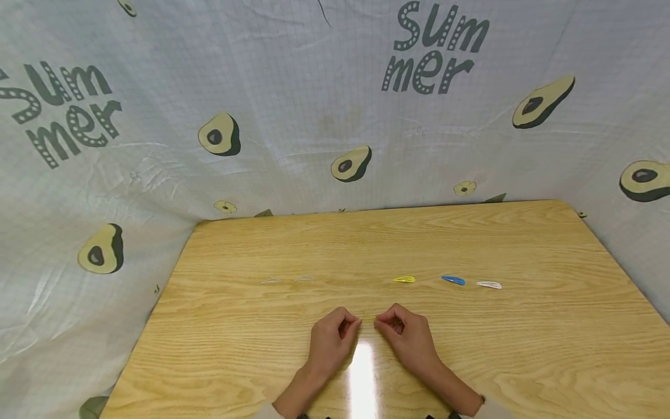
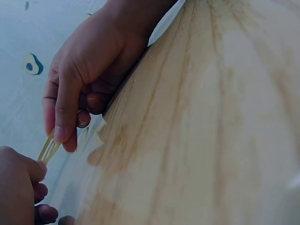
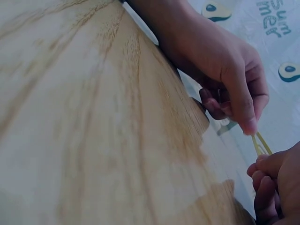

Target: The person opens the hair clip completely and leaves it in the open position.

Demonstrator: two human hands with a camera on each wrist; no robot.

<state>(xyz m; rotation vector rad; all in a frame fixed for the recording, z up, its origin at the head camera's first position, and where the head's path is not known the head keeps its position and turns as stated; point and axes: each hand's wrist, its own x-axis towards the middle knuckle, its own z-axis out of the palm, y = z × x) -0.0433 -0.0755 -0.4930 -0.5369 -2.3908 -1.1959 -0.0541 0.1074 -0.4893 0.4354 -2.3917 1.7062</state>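
Both hands meet over the wooden table, fingertips a short gap apart. Between them is a small yellow snap hair clip (image 2: pixel 48 149), its thin bars and a slot showing in the wrist views. My left hand (image 1: pixel 335 337) pinches one end of it between thumb and fingertips. Its other end is pinched by my right hand (image 1: pixel 410 340). Beyond the hands, a yellow hair clip (image 1: pixel 404 279), a blue hair clip (image 1: pixel 453 280) and a white hair clip (image 1: pixel 489 285) lie toward the right. Two thin pale forked pieces (image 1: pixel 303 279) lie toward the left, too small to make out clearly.
The wooden table (image 1: pixel 235 326) has a bright light reflection in front of the hands. A white cloth (image 1: pixel 293 116) printed with avocados and lettering hangs behind the table and along its sides.
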